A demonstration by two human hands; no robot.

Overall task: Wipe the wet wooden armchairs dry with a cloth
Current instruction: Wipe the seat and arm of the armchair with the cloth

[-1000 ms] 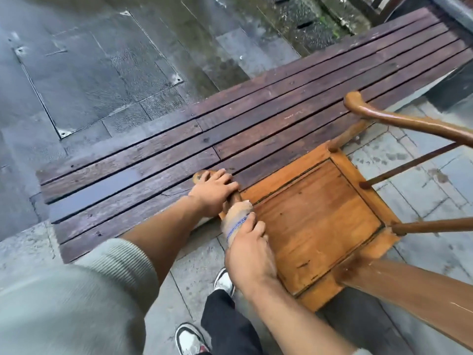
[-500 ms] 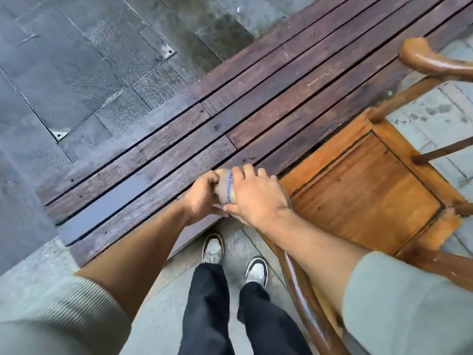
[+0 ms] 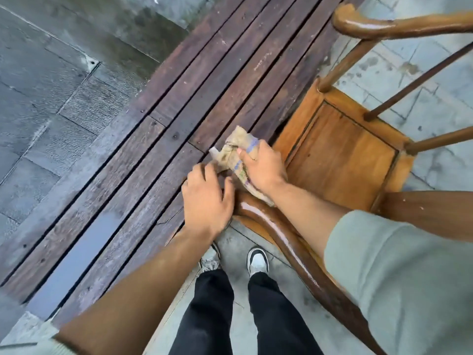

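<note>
The wooden armchair [image 3: 340, 160] stands on grey paving, its seat panel facing up and its front-left corner next to a dark slatted wooden deck [image 3: 179, 119]. The near armrest [image 3: 276, 231] curves from the lower right toward the centre of the view; its glossy top surface shows a bright wet sheen. The far armrest [image 3: 389, 24] crosses the upper right corner, carried on a slanted post and thin spindles.

The right hand [image 3: 261, 167] is closed around a crumpled beige cloth [image 3: 235, 152] with blue stripes. The cloth sits at the front tip of the near armrest, with one end bunched over the deck boards and the other end trailing under the wrist onto the rail. The left hand [image 3: 207, 198] lies palm down over the armrest tip, just beside the right hand, fingers loosely spread; whether it grips the wood underneath cannot be determined. The fingertips of the left hand touch the lower edge of the cloth.

Both forearms are bare, with pale green sleeves [image 3: 399, 278] pushed up. Black trousers and two sneakers [image 3: 257, 260] stand on the paving below the hands. A strip of the deck at lower left reflects light like standing water.
</note>
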